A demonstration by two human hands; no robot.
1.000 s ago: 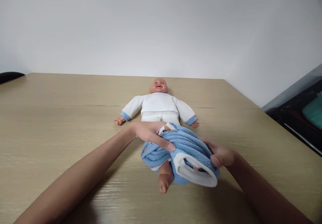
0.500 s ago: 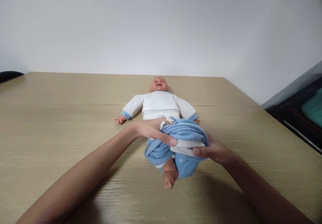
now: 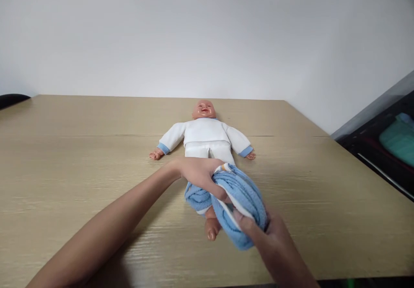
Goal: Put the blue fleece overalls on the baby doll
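Observation:
A baby doll (image 3: 207,130) in a white top and white trousers lies on its back, head toward the far edge. Bunched light-blue terry pants (image 3: 241,189) with white trim surround its lower legs. One bare foot (image 3: 212,230) sticks out below the bunched leg on the left; the other foot is hidden. My left hand (image 3: 202,173) grips the upper edge of the cloth, thumb over the white band. On the lower right side, my right hand (image 3: 263,230) holds the same cloth, its thumb inside the opening.
The doll rests on a wide light wooden table (image 3: 80,163) with a seam across it. A pale wall (image 3: 161,42) stands behind. At the right is a dark rack or case (image 3: 381,133) holding green cloth. A black rounded object (image 3: 13,100) shows at the left edge.
My right hand has moved down and nearer, tilting the bunched cloth and stretching its opening. My left hand has shifted slightly right and down. More of the doll's white trousers shows.

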